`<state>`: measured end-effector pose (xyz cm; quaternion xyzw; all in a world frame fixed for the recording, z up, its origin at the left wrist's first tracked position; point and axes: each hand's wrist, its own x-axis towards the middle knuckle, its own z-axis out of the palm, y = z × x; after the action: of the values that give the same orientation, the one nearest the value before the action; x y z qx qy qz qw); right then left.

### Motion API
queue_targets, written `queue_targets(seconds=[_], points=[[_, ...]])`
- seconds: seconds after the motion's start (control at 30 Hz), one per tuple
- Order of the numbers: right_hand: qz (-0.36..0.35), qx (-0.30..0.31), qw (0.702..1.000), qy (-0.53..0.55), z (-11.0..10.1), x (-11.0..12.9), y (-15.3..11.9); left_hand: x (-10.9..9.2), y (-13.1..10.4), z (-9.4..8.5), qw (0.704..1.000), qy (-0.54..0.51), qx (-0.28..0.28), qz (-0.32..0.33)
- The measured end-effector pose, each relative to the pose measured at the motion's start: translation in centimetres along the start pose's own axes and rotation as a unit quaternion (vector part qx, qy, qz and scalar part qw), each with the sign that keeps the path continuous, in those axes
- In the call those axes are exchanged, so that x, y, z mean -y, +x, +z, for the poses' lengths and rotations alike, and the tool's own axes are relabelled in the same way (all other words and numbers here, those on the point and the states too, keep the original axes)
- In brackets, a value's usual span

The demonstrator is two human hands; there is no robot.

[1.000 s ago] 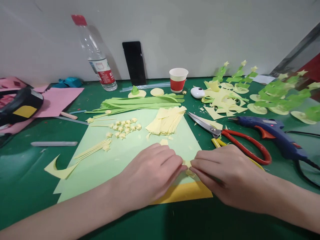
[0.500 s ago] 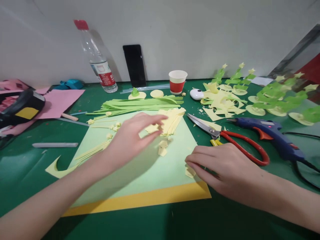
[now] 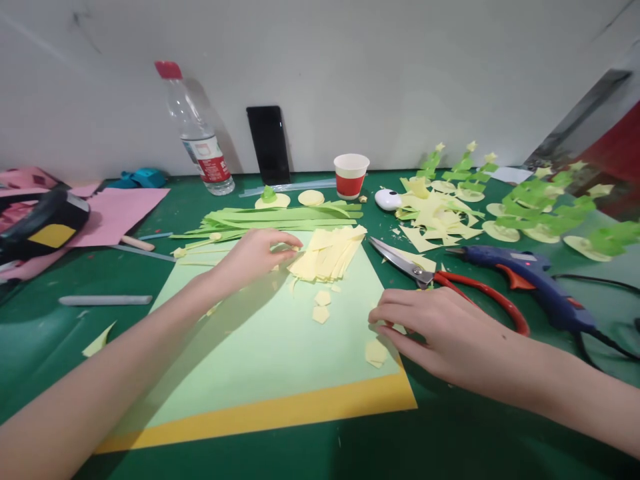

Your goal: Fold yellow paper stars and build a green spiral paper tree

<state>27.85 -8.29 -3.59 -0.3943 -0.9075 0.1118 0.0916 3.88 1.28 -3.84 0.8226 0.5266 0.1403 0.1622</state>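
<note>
My left hand (image 3: 257,257) is over the light green sheet (image 3: 270,353), its thumb and forefinger brought together at the left edge of a pile of pale yellow paper strips (image 3: 330,253). Whatever is between those fingertips is too small to make out. My right hand (image 3: 430,330) rests at the sheet's right edge with fingers curled together, and their tips hide anything in them. Just below those fingertips lie small yellow pentagons (image 3: 376,353) of paper. More paper pentagons (image 3: 321,314) lie loose mid-sheet. Red-handled scissors (image 3: 480,287) are right behind my right hand.
A blue glue gun (image 3: 525,273) with its cord lies at right. Behind stand a paper cup (image 3: 351,177), a phone (image 3: 269,145) and a bottle (image 3: 203,140). Green paper strips (image 3: 280,217), yellow scraps (image 3: 440,213) and green paper plants (image 3: 535,207) spread across the back.
My left hand has moved left, off the yellow strip pile. My right hand stays near the sheet's right edge, with more of the pentagons below it showing. The view has tilted slightly.
</note>
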Motion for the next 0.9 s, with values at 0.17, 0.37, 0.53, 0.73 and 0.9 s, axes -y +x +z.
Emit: queue_targets(seconds=[0.17,0.37,0.53,0.73,0.9], points=[[0.0,0.028,1.0,0.005,-0.5,-0.1,0.0,0.2,-0.2,-1.0,0.999,0.001,0.029,-0.026],[-0.004,0.052,0.999,0.004,-0.4,-0.2,0.0,1.1,-0.3,-1.9,0.998,-0.002,0.042,-0.051],[-0.001,0.063,0.998,0.0,-0.5,-0.1,0.0,1.3,-0.3,-1.8,0.997,-0.008,0.058,-0.047],[0.003,0.076,0.997,-0.002,-0.5,-0.1,0.0,1.0,-0.3,-1.8,0.996,-0.005,0.08,-0.036],[0.001,0.083,0.997,-0.002,-0.4,-0.1,0.0,1.2,-0.3,-2.0,0.995,-0.003,0.099,-0.026]])
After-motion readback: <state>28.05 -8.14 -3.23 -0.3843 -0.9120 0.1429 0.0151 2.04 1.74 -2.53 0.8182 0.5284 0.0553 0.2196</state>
